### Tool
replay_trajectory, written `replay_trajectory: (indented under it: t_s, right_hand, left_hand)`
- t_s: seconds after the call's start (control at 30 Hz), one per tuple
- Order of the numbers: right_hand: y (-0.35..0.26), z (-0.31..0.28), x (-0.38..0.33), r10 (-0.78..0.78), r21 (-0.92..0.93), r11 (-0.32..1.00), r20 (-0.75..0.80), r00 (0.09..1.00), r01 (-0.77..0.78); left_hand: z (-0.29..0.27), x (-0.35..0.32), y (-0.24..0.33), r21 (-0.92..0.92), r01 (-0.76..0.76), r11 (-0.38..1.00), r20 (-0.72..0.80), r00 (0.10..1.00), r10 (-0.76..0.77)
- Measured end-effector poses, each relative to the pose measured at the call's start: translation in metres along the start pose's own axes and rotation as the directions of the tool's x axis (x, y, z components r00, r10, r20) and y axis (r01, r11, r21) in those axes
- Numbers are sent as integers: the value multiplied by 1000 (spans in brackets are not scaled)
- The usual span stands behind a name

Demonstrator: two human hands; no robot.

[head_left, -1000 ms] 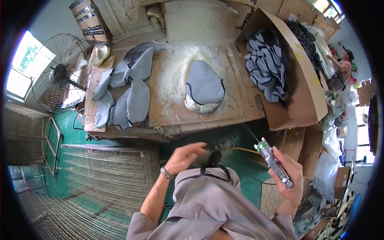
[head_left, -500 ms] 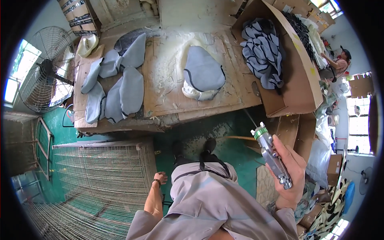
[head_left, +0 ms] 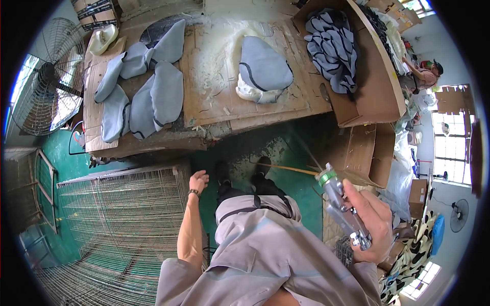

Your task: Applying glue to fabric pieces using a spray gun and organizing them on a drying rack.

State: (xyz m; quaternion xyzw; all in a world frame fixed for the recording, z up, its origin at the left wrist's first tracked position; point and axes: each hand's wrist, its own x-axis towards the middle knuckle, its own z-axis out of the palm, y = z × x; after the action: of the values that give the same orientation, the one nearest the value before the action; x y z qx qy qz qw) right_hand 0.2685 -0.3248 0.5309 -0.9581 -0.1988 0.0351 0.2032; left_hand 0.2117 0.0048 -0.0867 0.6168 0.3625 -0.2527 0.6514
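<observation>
My right hand [head_left: 375, 224] is wrapped round a metal spray gun [head_left: 342, 206] with a green ring near its nozzle, held low in front of the table's right part. A pale mist trails from the nozzle toward the upper left. My left hand [head_left: 198, 180], with a bracelet at the wrist, hangs empty beside the wire rack, its fingers loosely bent and apart. On the cardboard-covered table, a grey fabric cover [head_left: 266, 62] with black trim lies over a pale foam piece [head_left: 251, 94]. Several similar grey padded pieces [head_left: 167, 94] lie at the table's left.
An open cardboard box [head_left: 375, 104] at the right holds a heap of grey fabric covers [head_left: 332, 48]. The wire rack [head_left: 122, 209] stands at the lower left, near a large floor fan [head_left: 48, 76]. A thin orange hose [head_left: 291, 169] crosses below the table. Another person [head_left: 426, 75] is far right.
My left hand has risen toward the table's front edge. The spray gun in my right hand has shifted slightly down, and a mist shows at its nozzle. The view has tilted, moving the table upward.
</observation>
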Motion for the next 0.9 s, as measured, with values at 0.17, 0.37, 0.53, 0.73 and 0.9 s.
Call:
replay_trajectory:
  t_s: [0.17, 0.37, 0.53, 0.73, 0.9]
  right_hand:
    - [0, 0, -27, 89, 5, 996, 39, 995, -90]
    - [16, 2, -53, 207, 15, 978, -34, 978, -207]
    - [37, -1, -68, 297, 156, 948, -127, 946, -277]
    - [98, -21, -72, 129, 239, 963, 6, 992, -127]
    - [148, -37, -65, 30, 336, 940, 90, 995, -59]
  left_hand:
    - [46, -1, 115, 0, -388, 922, 14, 921, 388]
    - [144, 2, 326, 422, -880, 216, -19, 230, 973]
    - [235, 28, 437, 856, -517, -3, 297, 487, 821]
    - [260, 69, 498, 894, -416, -169, 424, 659, 622]
    - [265, 78, 517, 906, -389, -166, 417, 761, 497]
